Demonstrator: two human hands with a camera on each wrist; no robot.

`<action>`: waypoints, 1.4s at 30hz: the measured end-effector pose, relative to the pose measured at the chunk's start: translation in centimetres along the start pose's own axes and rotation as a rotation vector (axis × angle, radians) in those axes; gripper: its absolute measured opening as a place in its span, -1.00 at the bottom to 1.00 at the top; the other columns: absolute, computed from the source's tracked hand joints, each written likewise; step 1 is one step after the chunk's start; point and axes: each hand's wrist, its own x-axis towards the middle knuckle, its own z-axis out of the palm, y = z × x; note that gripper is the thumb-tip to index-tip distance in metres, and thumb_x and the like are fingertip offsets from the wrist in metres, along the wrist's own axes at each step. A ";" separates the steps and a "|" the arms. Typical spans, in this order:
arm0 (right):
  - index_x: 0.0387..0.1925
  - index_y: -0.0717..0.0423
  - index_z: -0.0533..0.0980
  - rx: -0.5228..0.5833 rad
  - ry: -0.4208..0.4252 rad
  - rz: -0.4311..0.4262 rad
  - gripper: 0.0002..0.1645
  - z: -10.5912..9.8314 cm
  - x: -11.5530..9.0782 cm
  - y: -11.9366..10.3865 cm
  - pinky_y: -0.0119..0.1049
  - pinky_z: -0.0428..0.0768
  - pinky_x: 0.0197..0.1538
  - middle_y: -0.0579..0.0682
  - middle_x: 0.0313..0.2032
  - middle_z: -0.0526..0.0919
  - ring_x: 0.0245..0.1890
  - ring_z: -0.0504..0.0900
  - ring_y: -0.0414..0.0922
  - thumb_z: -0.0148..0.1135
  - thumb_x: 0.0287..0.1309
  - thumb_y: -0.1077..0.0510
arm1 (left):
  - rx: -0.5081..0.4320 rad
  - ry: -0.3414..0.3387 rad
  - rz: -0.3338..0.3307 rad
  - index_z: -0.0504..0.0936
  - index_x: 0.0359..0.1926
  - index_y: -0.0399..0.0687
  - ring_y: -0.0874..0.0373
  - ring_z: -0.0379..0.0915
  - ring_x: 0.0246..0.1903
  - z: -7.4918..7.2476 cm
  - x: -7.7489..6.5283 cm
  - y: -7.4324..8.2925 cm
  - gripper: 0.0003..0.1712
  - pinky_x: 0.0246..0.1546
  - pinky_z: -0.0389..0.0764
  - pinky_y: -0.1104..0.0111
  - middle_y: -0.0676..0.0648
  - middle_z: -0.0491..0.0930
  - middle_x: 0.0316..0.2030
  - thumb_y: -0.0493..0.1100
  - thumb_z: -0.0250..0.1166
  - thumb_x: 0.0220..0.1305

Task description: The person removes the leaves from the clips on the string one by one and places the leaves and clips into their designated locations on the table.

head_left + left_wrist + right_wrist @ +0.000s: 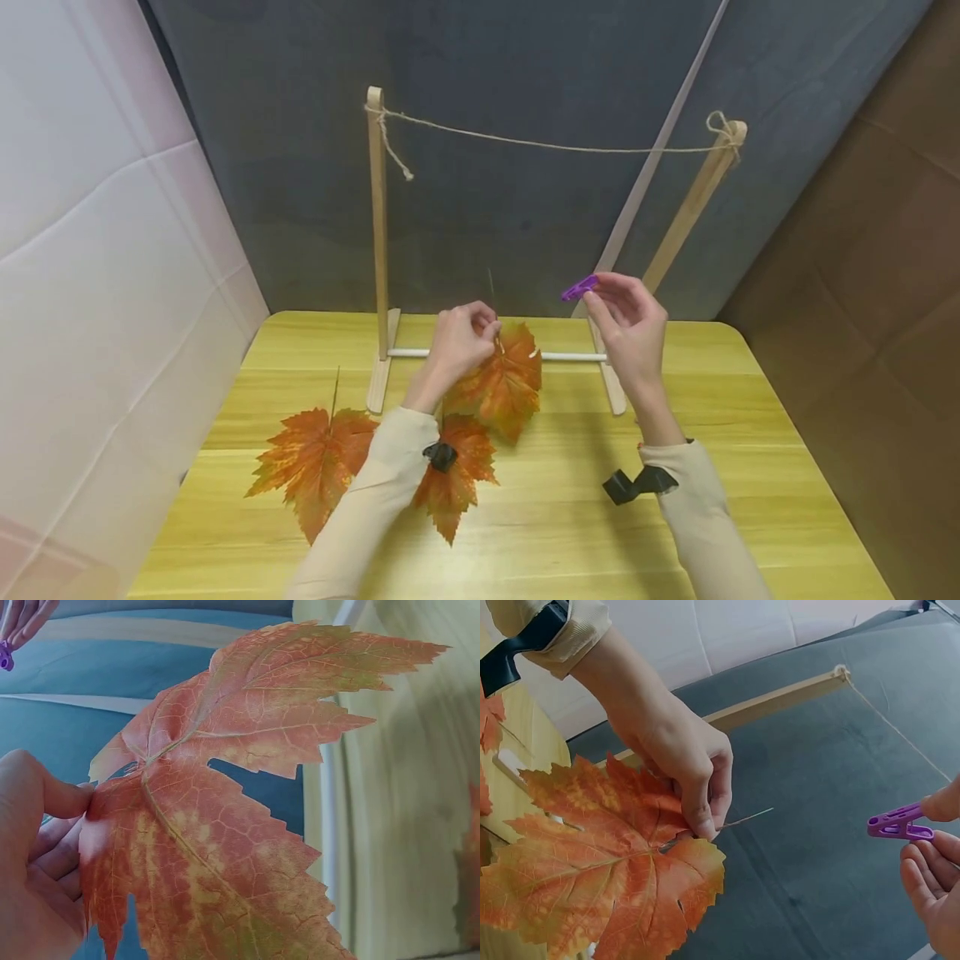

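My left hand point(462, 340) pinches an orange-red artificial maple leaf point(514, 375) near its stem, holding it up above the table. In the right wrist view the thin stem point(748, 818) sticks out past the fingertips. Over to the right, my right hand point(632, 325) holds a purple clothespin point(580, 287) between thumb and fingers, its nose pointing left toward the leaf. Leaf and clothespin are apart. A wooden stand's twine point(525, 142) runs between two posts above both hands, with nothing hanging on it.
Two more maple leaves lie on the yellow wood-grain table point(555, 517): one at the left point(318, 467), another point(459, 467) partly under my left forearm. The stand has a left post point(377, 225), a right post point(693, 204) and a white crossbar point(573, 357) low between them.
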 end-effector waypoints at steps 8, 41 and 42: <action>0.02 0.53 0.51 0.049 0.035 0.043 -0.64 -1.5 -1.0 1.0 -0.43 0.63 0.10 -0.12 -0.20 0.71 -0.13 0.69 -0.21 0.31 0.18 0.46 | -0.043 -0.073 -0.026 0.67 -0.33 -0.13 0.15 0.58 -0.46 2.3 -0.3 0.0 -0.92 -0.43 0.59 0.37 -0.03 0.69 -0.45 -0.23 0.30 0.30; 0.06 0.42 0.53 -0.045 0.149 0.301 -0.64 -6.9 -7.1 4.1 -0.51 0.62 0.06 -0.14 -0.17 0.70 -0.11 0.69 -0.25 0.31 0.27 0.34 | -0.092 -0.274 -0.180 0.69 -0.26 -0.15 0.16 0.57 -0.36 9.3 -2.6 -2.0 -0.93 -0.35 0.60 0.37 -0.04 0.69 -0.36 -0.30 0.35 0.20; 0.07 0.42 0.53 -0.045 0.152 0.309 -0.64 -7.1 -7.3 4.1 -0.51 0.62 0.06 -0.15 -0.17 0.69 -0.11 0.69 -0.25 0.31 0.27 0.34 | -0.091 -0.277 -0.182 0.69 -0.26 -0.15 0.16 0.58 -0.35 9.5 -2.7 -2.1 -0.92 -0.34 0.60 0.37 -0.04 0.70 -0.36 -0.30 0.35 0.19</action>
